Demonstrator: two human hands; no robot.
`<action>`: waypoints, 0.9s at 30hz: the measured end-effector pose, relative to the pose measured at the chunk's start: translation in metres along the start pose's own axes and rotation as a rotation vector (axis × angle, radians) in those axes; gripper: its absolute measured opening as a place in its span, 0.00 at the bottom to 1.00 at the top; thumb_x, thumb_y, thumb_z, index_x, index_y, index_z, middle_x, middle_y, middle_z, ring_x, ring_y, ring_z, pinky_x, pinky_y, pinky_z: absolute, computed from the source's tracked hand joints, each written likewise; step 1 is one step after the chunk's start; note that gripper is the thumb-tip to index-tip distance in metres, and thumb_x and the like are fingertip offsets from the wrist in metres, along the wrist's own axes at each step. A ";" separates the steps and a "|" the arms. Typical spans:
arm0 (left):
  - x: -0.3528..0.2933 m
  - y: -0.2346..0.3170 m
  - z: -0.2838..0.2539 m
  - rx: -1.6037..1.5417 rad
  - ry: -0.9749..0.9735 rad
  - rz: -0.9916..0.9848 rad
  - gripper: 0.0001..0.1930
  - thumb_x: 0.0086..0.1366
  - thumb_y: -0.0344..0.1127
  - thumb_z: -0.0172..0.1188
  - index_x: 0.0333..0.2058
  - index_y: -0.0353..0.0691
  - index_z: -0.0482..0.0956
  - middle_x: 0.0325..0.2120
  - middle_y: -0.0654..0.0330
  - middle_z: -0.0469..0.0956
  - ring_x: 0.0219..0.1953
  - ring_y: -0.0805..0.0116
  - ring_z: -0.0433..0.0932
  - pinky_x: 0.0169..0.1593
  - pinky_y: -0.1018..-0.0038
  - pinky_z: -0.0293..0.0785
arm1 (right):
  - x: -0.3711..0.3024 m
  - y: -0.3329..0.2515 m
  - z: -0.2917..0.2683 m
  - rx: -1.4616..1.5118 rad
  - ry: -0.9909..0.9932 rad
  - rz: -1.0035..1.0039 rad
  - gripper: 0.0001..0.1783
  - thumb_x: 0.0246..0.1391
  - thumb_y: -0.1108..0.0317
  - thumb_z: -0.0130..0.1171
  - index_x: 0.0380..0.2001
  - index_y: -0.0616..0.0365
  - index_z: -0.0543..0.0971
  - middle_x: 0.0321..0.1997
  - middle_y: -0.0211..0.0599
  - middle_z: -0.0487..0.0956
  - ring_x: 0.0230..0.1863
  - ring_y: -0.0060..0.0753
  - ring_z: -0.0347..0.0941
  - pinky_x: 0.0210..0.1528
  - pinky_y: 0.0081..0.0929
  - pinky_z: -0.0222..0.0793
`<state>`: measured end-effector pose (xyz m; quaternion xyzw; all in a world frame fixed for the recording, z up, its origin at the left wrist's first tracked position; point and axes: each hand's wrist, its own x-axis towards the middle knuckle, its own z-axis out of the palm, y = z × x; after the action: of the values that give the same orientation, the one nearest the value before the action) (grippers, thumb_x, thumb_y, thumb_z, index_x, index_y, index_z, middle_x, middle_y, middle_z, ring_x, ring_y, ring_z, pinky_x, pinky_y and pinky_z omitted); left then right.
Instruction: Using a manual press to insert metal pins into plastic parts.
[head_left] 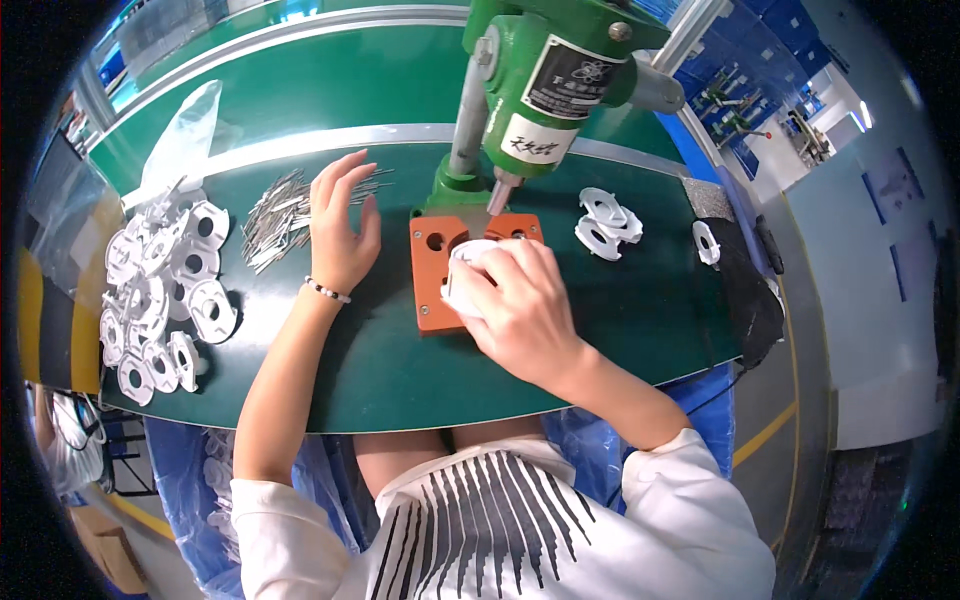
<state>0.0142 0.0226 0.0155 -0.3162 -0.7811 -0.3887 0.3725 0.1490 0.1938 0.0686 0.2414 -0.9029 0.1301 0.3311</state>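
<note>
My right hand (520, 305) grips a round white plastic part (468, 285) over the orange fixture block (430, 300), its fingers curled round the far side. Whether the part rests fully on the block is hidden by the hand. Above the block hangs the metal ram (501, 192) of a green bench press (560, 75). My left hand (345, 225) is raised beside a pile of thin metal pins (278, 220), fingers extended and thumb apart, with nothing visible in it.
A heap of white plastic parts (160, 285) lies at the left, by a clear bag (185, 135). Several similar parts (608, 224) sit right of the press. One more white part (706, 243) lies on black cloth (745, 300). Blue-lined bins (590, 450) stand below the table edge.
</note>
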 end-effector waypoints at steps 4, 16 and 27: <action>0.001 0.000 -0.003 -0.011 0.013 -0.004 0.20 0.48 0.19 0.52 0.42 0.37 0.71 0.47 0.53 0.69 0.50 0.52 0.66 0.53 0.63 0.61 | -0.005 -0.002 -0.002 0.148 -0.153 0.131 0.37 0.36 0.48 0.65 0.44 0.66 0.70 0.42 0.49 0.66 0.49 0.49 0.62 0.53 0.42 0.57; -0.001 -0.005 -0.008 0.010 0.017 -0.042 0.18 0.51 0.19 0.52 0.43 0.37 0.71 0.48 0.53 0.70 0.51 0.54 0.68 0.53 0.66 0.63 | -0.007 0.009 -0.013 0.061 -0.436 0.032 0.41 0.40 0.45 0.61 0.52 0.63 0.65 0.62 0.52 0.55 0.62 0.53 0.51 0.61 0.46 0.49; 0.004 -0.018 -0.013 0.038 0.085 -0.064 0.19 0.49 0.19 0.52 0.42 0.37 0.71 0.46 0.52 0.70 0.50 0.53 0.67 0.52 0.65 0.63 | 0.004 0.020 -0.023 0.195 -0.588 -0.010 0.45 0.46 0.42 0.54 0.59 0.62 0.56 0.66 0.52 0.49 0.67 0.55 0.39 0.65 0.48 0.37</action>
<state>0.0024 0.0034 0.0172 -0.2672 -0.7814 -0.3987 0.3988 0.1481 0.2189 0.0864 0.3037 -0.9421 0.1389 0.0316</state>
